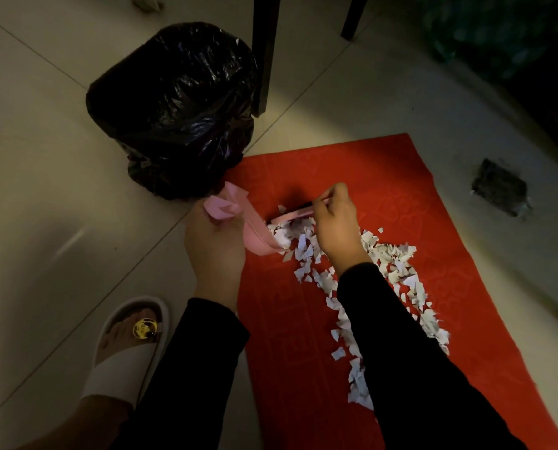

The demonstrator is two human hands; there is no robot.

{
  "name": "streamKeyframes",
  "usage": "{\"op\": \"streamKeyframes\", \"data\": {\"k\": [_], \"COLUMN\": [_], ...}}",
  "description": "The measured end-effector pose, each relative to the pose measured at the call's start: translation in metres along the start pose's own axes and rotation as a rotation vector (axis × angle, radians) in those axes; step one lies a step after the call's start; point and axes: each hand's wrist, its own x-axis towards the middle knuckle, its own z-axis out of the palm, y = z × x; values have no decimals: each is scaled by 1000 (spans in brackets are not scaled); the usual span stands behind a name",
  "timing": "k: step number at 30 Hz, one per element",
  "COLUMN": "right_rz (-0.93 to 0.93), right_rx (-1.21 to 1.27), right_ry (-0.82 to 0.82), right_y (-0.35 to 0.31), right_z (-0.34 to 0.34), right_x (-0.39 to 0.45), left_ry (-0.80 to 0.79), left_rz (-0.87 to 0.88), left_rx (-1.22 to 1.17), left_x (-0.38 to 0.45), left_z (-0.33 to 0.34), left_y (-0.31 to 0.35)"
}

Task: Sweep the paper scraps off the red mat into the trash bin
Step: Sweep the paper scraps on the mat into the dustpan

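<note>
Gripping a pink dustpan (238,219), the left hand (214,245) tilts it beside the paper scraps (362,280) on the red mat (352,164); the right hand (336,222) pinches a pink brush (295,214). The trash bin (173,105) touches the mat's corner.

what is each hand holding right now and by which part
Left hand grips the pink dustpan by its handle. Right hand pinches the small pink brush by its handle end, bristles among the paper scraps.

2 black long sleeves (410,345) — white slide sandal (125,349), gold ornament
</note>
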Motion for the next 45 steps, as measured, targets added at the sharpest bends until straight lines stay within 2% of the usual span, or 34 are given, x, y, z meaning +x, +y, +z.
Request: {"op": "streamKeyframes", "data": {"k": [3, 7, 14, 18, 23, 32, 42, 45], "right_rz": [-14, -26, 48, 38, -15, 37, 49, 50], "right_rx": [0, 66, 49, -26, 25, 22, -2, -69], "right_ry": [85, 112, -30, 20, 93, 40, -75, -35], "right_y": [-2, -8, 6, 6, -4, -13, -15, -10], "right_z": [-11, -13, 4, -9, -24, -14, 23, 23], "right_x": [0, 0, -9, -20, -24, -23, -1, -3], "left_ry": [-23, -37, -55, -114, -196, -188, -162, -170], "left_rz": [9, 14, 20, 12, 22, 6, 8, 21], "left_rx": [14, 13, 32, 34, 53, -83, -50, -43], "left_x": [-2, -5, -7, -4, 0, 3, 11, 14], "left_z": [0, 0, -6, -12, -21, -33, -34, -33], "left_y": [2, 3, 6, 4, 1, 7, 2, 0]}}
